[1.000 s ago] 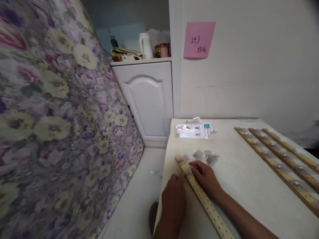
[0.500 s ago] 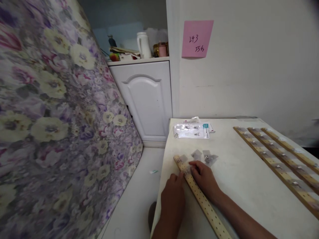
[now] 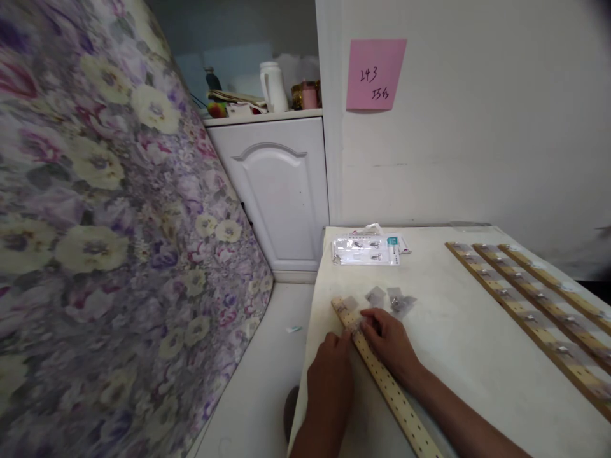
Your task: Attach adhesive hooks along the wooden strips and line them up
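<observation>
Pinching a small clear bag (image 3: 361, 327) onto the perforated wooden strip (image 3: 382, 375) near the table's left edge (image 3: 305, 369) — right hand (image 3: 389, 343) fingertips closed on it, left hand (image 3: 329, 381) bracing flat — I should keep it square over the holes.

Table (image 3: 458, 356), right half of scene: a perforated strip (image 3: 386, 388) runs from near centre to far left, left hand (image 3: 329, 385) on its left side, right hand (image 3: 389, 343) on its right, fingertips meeting at its far end. Small clear bags (image 3: 391, 299) lie just beyond the hands, a flat packet (image 3: 365, 250) farther off near the wall; three parallel strips (image 3: 534, 305) lie at the right. Cabinet (image 3: 281, 191) stands far left of the table, a note (image 3: 375, 73) on the wall above.
</observation>
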Motion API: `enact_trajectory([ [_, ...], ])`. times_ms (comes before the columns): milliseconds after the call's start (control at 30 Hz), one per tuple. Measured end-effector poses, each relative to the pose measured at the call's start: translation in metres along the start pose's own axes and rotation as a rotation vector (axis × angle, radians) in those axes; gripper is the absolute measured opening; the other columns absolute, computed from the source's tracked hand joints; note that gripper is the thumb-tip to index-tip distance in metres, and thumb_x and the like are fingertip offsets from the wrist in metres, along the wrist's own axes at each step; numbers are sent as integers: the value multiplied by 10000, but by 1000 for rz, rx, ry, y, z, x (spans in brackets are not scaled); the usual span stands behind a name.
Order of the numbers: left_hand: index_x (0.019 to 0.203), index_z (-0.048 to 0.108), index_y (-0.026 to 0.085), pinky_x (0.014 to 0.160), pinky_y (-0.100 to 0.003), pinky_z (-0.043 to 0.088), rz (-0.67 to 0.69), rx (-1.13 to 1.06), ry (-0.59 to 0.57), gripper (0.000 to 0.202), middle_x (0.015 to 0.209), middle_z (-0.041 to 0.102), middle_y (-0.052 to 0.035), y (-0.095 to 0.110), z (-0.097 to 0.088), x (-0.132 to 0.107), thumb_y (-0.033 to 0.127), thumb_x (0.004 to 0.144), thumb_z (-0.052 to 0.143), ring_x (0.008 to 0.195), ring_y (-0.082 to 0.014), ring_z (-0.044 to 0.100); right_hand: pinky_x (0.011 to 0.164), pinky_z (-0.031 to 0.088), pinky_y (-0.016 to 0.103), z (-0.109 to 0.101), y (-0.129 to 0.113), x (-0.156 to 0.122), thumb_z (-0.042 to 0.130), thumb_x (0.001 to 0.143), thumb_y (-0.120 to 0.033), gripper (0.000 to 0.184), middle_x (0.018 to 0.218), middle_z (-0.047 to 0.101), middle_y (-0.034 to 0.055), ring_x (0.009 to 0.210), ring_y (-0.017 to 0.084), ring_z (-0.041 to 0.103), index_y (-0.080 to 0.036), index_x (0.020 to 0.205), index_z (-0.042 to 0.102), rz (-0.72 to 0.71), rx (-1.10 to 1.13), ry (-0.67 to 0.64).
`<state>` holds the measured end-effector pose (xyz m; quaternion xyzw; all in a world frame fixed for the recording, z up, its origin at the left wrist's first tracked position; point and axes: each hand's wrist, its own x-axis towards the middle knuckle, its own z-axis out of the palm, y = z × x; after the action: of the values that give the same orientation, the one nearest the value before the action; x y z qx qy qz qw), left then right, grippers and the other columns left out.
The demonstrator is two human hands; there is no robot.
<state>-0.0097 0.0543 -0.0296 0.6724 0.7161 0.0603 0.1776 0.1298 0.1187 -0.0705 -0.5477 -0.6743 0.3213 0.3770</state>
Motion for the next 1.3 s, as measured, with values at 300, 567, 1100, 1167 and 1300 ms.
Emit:
enact_trajectory([
  [300, 1307, 451, 294, 708, -267, 408, -5, 18, 21, 453, 1102, 567, -54, 0, 3, -1, 168, 902, 292, 983, -192, 546, 669, 468, 312, 0, 1, 0, 503, 798, -288, 268, 770, 650, 35, 691, 188, 590, -173, 996, 641, -17, -6, -6],
  [567, 1301, 459, 281, 693, -287, 411, 1, 21, 35, 448, 1093, 570, -65, 1, 4, -1, 169, 901, 291, 962, -210, 558, 659, 462, 308, 0, 1, 1, 498, 804, -289, 261, 750, 636, 30, 679, 187, 585, -164, 983, 641, -14, -13, -7],
  [1100, 1312, 444, 281, 713, -291, 420, -19, 35, -16, 448, 1135, 556, -70, 4, 1, -1, 181, 905, 285, 1005, -217, 545, 656, 454, 301, -1, 0, 1, 503, 801, -282, 263, 754, 635, 32, 678, 181, 580, -153, 986, 639, -13, -7, -18],
  [1167, 1312, 441, 283, 710, -287, 421, -14, 42, -2, 448, 1119, 560, -65, 4, 2, -1, 184, 906, 282, 993, -213, 550, 657, 453, 301, -1, -1, 1, 507, 797, -279, 261, 752, 635, 30, 677, 180, 579, -154, 984, 640, -10, -12, -19],
  [1300, 1312, 441, 280, 694, -286, 421, -7, 51, 18, 458, 1104, 566, -63, 3, 2, -2, 167, 894, 292, 981, -211, 556, 668, 455, 305, -1, 0, 0, 511, 799, -283, 256, 772, 640, 36, 690, 183, 582, -154, 977, 640, -16, -15, -9],
])
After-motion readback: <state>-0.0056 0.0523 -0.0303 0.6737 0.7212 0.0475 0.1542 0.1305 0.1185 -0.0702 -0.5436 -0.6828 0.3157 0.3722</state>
